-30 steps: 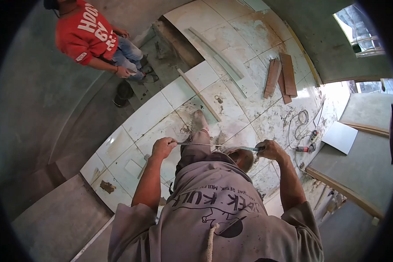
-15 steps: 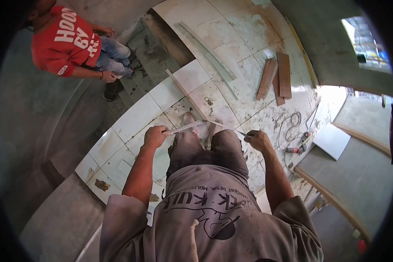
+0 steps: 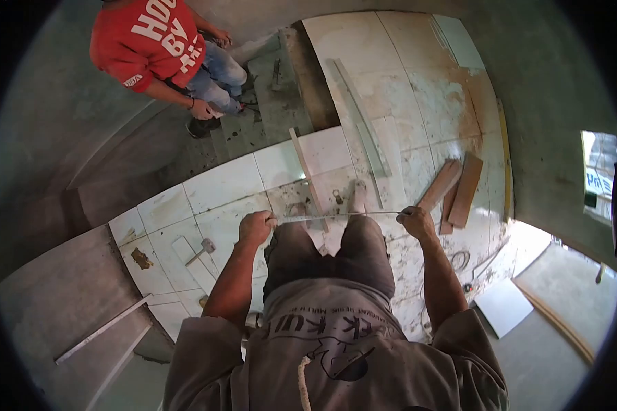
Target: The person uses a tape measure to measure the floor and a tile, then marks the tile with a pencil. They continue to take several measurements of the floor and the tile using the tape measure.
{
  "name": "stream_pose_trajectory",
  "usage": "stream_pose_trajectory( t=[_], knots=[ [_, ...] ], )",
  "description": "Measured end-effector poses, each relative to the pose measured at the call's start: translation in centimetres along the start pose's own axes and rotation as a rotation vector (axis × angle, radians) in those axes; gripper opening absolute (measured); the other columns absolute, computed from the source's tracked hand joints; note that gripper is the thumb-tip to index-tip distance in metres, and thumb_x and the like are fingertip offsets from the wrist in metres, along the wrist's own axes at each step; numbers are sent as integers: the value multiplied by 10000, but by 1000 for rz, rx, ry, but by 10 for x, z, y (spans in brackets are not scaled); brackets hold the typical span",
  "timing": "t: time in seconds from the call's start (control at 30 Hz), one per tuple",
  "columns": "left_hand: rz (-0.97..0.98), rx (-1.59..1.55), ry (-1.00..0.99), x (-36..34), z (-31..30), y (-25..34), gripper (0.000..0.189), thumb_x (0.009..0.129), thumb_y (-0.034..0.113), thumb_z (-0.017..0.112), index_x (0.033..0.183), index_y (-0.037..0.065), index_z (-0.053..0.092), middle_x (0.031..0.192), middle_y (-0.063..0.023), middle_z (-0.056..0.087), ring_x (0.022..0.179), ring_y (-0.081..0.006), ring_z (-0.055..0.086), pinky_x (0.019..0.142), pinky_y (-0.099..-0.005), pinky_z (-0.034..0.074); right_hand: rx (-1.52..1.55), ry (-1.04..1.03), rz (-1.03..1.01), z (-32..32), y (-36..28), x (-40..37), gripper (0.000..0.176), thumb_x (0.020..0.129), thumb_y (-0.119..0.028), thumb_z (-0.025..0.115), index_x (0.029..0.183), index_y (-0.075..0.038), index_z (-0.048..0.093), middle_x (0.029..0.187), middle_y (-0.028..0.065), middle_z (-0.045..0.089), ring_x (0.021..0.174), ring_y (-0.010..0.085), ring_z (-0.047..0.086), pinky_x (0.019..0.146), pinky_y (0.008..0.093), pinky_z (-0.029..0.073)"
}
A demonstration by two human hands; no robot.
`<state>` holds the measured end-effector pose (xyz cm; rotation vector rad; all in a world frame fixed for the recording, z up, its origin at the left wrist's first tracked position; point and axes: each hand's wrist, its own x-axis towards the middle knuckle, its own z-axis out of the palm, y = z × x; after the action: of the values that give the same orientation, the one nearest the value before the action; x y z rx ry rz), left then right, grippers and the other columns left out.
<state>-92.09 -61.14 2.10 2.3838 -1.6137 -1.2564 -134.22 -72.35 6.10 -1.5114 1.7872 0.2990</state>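
A thin pale strip with markings, which looks like a measuring tape [image 3: 310, 218], stretches nearly straight across in front of my knees. My left hand [image 3: 256, 227] is closed on one end. At the other end, the fingers of my right hand [image 3: 417, 222] are closed round the strip. My bare feet stand below it on the dusty tiled floor [image 3: 223, 171]. A narrow wooden strip [image 3: 301, 161] lies on the tiles just beyond the tape.
Brown planks [image 3: 465, 192] lie at the right, near a loose white tile [image 3: 503, 307]. Long pale strips [image 3: 360, 120] rest farther ahead. A hammer [image 3: 202, 251] lies at the left. Beyond the floor's edge, a person in a red shirt [image 3: 159, 41] stands by the steps [image 3: 243, 130].
My view has turned, so the surroundings sit lower and farther right. The tape, bent upward in the middle before, is now nearly straight. My right hand has moved slightly right.
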Motion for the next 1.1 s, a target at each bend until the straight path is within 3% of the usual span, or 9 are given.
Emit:
stream_pose_trajectory(
  t=[0.1, 0.23, 0.47, 0.63, 0.7, 0.77, 1.1],
  knots=[
    [61, -41, 56, 37, 13, 22, 212, 783, 312, 612, 885, 133, 659, 827, -108, 658, 813, -300, 624, 717, -391, 481, -33, 45, -25, -12, -2, 60, 301, 693, -305, 633, 900, -91, 684, 874, 178, 654, 862, 322, 626, 770, 391, 489],
    [50, 6, 103, 132, 52, 38, 193, 786, 300, 607, 876, 144, 675, 808, -92, 657, 771, -267, 634, 693, -376, 482, -97, 115, -3, -9, -6, 146, 306, 735, -320, 566, 883, -71, 666, 903, 200, 637, 892, 361, 604, 787, 424, 481],
    [192, 142, 171, 344, 147, 26, 189, 808, 285, 580, 839, 105, 628, 789, -135, 634, 779, -344, 603, 675, -450, 454, -148, 208, -25, 76, 23, 345, 323, 738, -328, 580, 920, -74, 664, 910, 202, 638, 879, 367, 606, 782, 419, 480],
    [208, 99, 170, 457, 190, 14, 178, 807, 270, 586, 892, 125, 644, 843, -141, 642, 835, -331, 607, 732, -431, 463, -232, 220, -96, 131, 23, 439, 347, 736, -329, 561, 932, -62, 663, 905, 196, 642, 884, 356, 609, 795, 408, 478],
    [222, 100, 158, 488, 206, 5, 183, 807, 268, 588, 913, 132, 649, 858, -140, 646, 855, -320, 609, 752, -418, 466, -267, 191, -88, 139, 20, 461, 347, 738, -327, 551, 918, -56, 668, 913, 192, 642, 897, 346, 607, 802, 402, 475],
    [88, 110, 101, 515, 217, 0, 191, 810, 253, 589, 952, 142, 651, 896, -134, 649, 887, -299, 609, 785, -394, 469, -356, 67, -85, 136, 11, 471, 372, 762, -343, 529, 953, -54, 663, 966, 178, 637, 948, 328, 601, 829, 405, 475],
    [47, 25, 103, 571, 254, -28, 204, 810, 163, 533, 974, 168, 654, 1002, -106, 641, 982, -282, 589, 856, -384, 456, -495, 32, -123, 152, -6, 486, 393, 770, -324, 491, 957, -23, 658, 1013, 188, 624, 985, 324, 586, 853, 394, 468]
  ],
)
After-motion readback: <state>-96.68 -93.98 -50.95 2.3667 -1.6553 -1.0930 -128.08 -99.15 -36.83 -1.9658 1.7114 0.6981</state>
